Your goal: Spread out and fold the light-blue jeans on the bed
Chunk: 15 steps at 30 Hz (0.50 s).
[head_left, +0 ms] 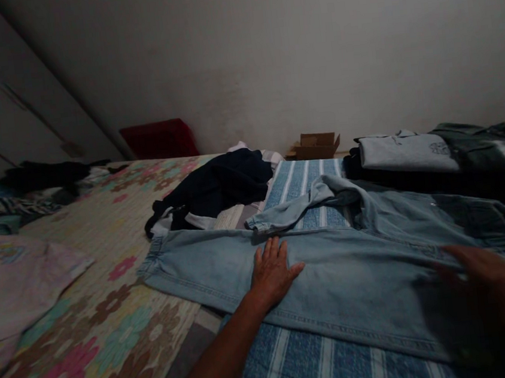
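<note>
A pair of light blue jeans (332,265) lies sideways, with one leg stretched flat and its elasticated cuff at the left. The other leg is bunched and bent behind it. My left hand (272,271) rests palm down on the flat leg, fingers spread, holding nothing. Over the right part of the jeans, my right hand (483,279) is smeared by motion and dark, so I cannot see whether it grips the cloth. Beneath the jeans is a blue and white striped cloth (292,359).
Dark clothes (220,183) lie heaped behind the cuff. A folded grey garment (406,153) sits at the back right, beside dark clothing (491,143). A pink garment (22,276) lies left on the floral cover (114,330). A cardboard box (318,146) stands near the wall.
</note>
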Tool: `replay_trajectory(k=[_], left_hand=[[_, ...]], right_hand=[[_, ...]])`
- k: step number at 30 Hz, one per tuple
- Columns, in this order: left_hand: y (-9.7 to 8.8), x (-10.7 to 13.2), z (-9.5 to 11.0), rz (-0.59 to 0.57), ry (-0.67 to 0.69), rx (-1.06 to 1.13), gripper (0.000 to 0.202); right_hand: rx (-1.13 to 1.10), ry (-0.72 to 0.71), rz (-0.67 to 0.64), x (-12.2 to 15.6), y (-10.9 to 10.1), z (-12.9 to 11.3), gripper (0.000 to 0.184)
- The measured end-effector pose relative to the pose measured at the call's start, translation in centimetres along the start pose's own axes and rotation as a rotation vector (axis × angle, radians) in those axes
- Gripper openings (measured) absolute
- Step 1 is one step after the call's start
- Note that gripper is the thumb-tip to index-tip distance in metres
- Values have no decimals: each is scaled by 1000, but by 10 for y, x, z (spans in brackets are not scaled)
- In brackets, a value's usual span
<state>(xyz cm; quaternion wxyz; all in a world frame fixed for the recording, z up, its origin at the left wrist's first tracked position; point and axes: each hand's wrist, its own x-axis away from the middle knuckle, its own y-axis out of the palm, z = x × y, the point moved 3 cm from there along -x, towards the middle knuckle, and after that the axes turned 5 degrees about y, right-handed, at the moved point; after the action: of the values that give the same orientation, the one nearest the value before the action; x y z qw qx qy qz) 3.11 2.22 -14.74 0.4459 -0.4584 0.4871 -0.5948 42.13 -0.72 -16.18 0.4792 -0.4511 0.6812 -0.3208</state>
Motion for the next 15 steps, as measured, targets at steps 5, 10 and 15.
replay_trajectory(k=[5,10,15], left_hand=[[0,0,-1,21,19,-8,73],[1,0,-2,4,8,-11,74],[2,2,-8,30,-16,-15,73]], right_hand=[[-67,-488,-142,16,40,-138,43],[15,-521,-374,22,65,-161,72],[49,-506,-458,24,66,-156,75]])
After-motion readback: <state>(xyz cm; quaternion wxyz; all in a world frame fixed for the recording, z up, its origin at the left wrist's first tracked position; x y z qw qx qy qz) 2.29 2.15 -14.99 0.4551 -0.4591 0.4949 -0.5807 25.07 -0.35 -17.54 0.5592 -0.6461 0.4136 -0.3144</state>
